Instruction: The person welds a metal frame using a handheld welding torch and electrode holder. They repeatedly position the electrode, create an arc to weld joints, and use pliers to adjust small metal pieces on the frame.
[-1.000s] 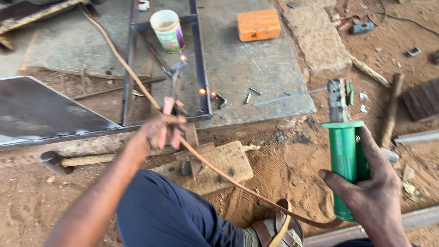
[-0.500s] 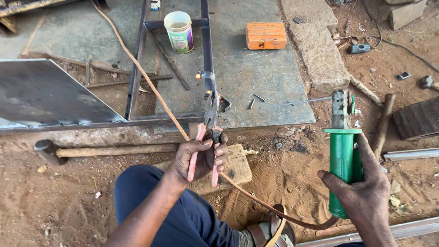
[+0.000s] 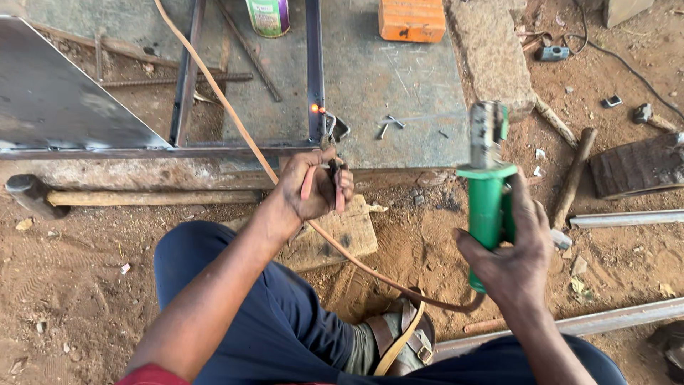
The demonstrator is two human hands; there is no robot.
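Gripping red-handled pliers (image 3: pixel 332 178) at frame centre, the left hand (image 3: pixel 310 187) is closed tight, the tool's tip seemingly touching the metal frame (image 3: pixel 314 71) near a glowing spot. At right, the right hand (image 3: pixel 514 253) wraps a green holder (image 3: pixel 487 207), upright.

The right hand (image 3: pixel 520 257) holds a bright green tool (image 3: pixel 488 207) with a grey metal top. The left hand (image 3: pixel 313 187) grips pliers (image 3: pixel 333 182) with pink-red handles. Just above them a tiny orange spot (image 3: pixel 314 108) glows on the dark grey frame (image 3: pixel 314 57). Farther up sits an orange box (image 3: pixel 412 19). A tan cable (image 3: pixel 235 117) runs past the left hand. The ground (image 3: pixel 85 271) is reddish brown. The trousers (image 3: pixel 285 321) are dark blue.
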